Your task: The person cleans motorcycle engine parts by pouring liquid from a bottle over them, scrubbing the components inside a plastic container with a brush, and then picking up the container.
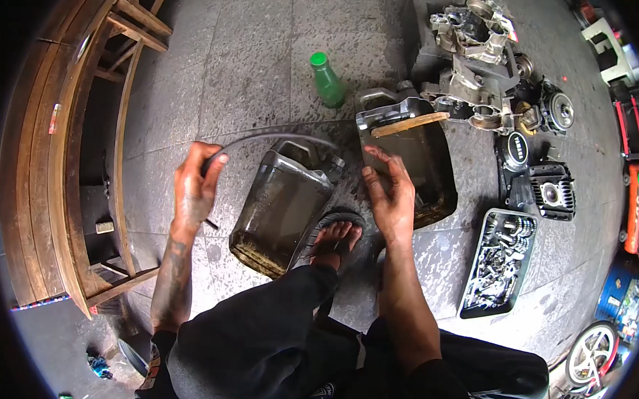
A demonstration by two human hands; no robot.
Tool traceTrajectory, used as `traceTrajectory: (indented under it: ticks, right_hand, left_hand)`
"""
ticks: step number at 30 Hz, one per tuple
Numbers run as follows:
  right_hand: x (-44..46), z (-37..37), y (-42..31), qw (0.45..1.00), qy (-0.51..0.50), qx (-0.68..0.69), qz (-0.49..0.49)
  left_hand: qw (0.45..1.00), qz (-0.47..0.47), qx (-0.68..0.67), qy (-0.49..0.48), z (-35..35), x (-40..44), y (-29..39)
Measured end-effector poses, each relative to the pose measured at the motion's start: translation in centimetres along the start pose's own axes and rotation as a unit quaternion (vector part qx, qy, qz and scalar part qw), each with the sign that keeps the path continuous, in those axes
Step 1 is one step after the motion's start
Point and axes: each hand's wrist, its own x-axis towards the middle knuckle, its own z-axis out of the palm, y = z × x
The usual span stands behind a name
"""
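My left hand [200, 183] is closed round a thin dark hose [276, 135]. The hose arches to the right over a grey plastic jerrycan [284, 201] and runs toward its neck; whether it enters the neck I cannot tell. A short end of hose pokes out below my left hand. My right hand [391, 195] has its fingers apart and holds nothing visible. It hovers at the left edge of a second jerrycan [445, 169], cut open with murky liquid inside; contact is unclear. A wooden stick [408, 123] lies across that jerrycan's upper part.
A green bottle [327, 82] stands beyond the jerrycans. On the right are engine casings [474, 92], a finned cylinder [551, 192] and a tray [463, 305] of metal parts. A wooden bench [57, 167] runs along the left. My sandalled foot [336, 236] is between the jerrycans.
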Motion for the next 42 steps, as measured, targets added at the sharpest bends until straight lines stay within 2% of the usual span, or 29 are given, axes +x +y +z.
traceTrajectory:
  ticks: [1,5,6,8,10,12,13,14,16,17,18,19,20,21,22,23,24,26,28,30,31,36,37,38,41,42]
  right_hand:
    - [0.5,-0.5,-0.8,0.993,-0.024,-0.074,-0.087]
    - [1.8,-2.5,-0.9,0.978,-0.053,-0.167,-0.115]
    - [1.9,-3.1,-0.3,0.984,-0.041,-0.149,-0.083]
    - [1.9,-5.2,3.3,0.98,-0.018,-0.191,-0.054]
    - [1.6,-7.7,5.5,0.976,0.054,-0.186,0.096]
    - [1.3,-10.5,7.7,0.957,0.143,-0.205,0.148]
    - [1.3,-11.1,7.5,0.955,0.15,-0.165,0.196]
    - [1.2,-11.6,7.2,0.949,0.159,-0.122,0.243]
    - [0.5,-11.0,10.7,0.947,0.102,-0.239,0.188]
    - [0.4,-9.7,11.2,0.933,0.115,-0.327,0.099]
    - [0.4,-9.7,11.4,0.927,0.04,-0.312,0.207]
    - [0.5,-9.6,11.8,0.91,-0.008,-0.337,0.239]
    - [0.7,-9.5,12.1,0.891,-0.054,-0.36,0.27]
    - [0.7,-9.7,12.5,0.891,-0.053,-0.359,0.271]
    - [0.8,-9.8,12.8,0.88,-0.074,-0.376,0.279]
    - [0.9,-9.8,13.1,0.869,-0.094,-0.391,0.287]
    - [1.1,-9.6,13.5,0.87,-0.09,-0.388,0.29]
    - [1.7,-9.0,14.7,0.846,-0.115,-0.423,0.302]
    - [1.4,-8.5,15.6,0.851,-0.117,-0.415,0.301]
    - [1.2,-8.0,16.8,0.845,-0.133,-0.459,0.239]
    - [1.0,-7.9,16.7,0.853,-0.129,-0.451,0.228]
    - [1.0,-7.3,16.3,0.833,-0.208,-0.458,0.23]
    - [0.6,-6.5,16.9,0.827,-0.179,-0.48,0.234]
    - [0.3,-6.1,16.6,0.808,-0.198,-0.508,0.224]
    - [0.2,-5.6,15.6,0.827,-0.152,-0.468,0.272]
    - [0.1,-5.6,16.0,0.834,-0.15,-0.443,0.294]
  left_hand:
    - [0.999,0.016,-0.032,-0.013,0.9,0.0,1.4]
    - [0.974,0.091,-0.181,-0.102,6.8,1.5,5.3]
    - [0.96,0.111,-0.229,-0.116,9.0,2.1,6.5]
    - [0.945,0.081,-0.264,-0.177,14.3,3.2,7.4]
    - [0.906,0.026,-0.363,-0.215,19.9,3.9,8.1]
    - [0.899,-0.014,-0.33,-0.289,23.1,4.1,8.4]
    - [0.865,-0.086,-0.361,-0.336,23.0,3.9,9.2]
    - [0.783,-0.18,-0.476,-0.359,24.3,3.2,9.1]
    - [0.722,-0.293,-0.531,-0.334,26.0,1.9,11.0]
    - [0.708,-0.314,-0.539,-0.333,27.4,1.4,11.0]
    - [0.673,-0.319,-0.565,-0.355,29.2,0.9,9.6]
    - [0.672,-0.319,-0.566,-0.356,30.0,0.9,9.7]
    - [0.791,-0.26,-0.412,-0.37,30.8,1.1,9.8]
    - [0.877,-0.19,-0.241,-0.369,31.6,1.2,9.9]
    - [0.927,-0.112,-0.06,-0.353,31.8,1.4,10.2]
    - [0.938,-0.026,0.125,-0.323,32.1,1.7,10.6]
    - [0.937,-0.022,0.128,-0.325,32.0,1.9,10.4]
    - [0.911,0.076,0.192,-0.357,30.0,2.7,10.5]
    - [0.897,0.114,0.233,-0.359,30.6,2.4,9.8]
    - [0.872,0.132,0.248,-0.401,31.6,2.6,9.4]
    - [0.891,0.107,0.252,-0.361,33.8,1.7,7.9]
    - [0.871,0.136,0.315,-0.351,34.8,0.3,8.7]
    - [0.88,0.102,0.286,-0.366,34.7,0.5,8.9]
    - [0.885,0.072,0.256,-0.382,34.8,0.8,9.2]
    - [0.911,-0.001,0.196,-0.362,33.5,1.9,9.2]
    - [0.915,0.005,0.208,-0.347,33.3,2.0,8.6]
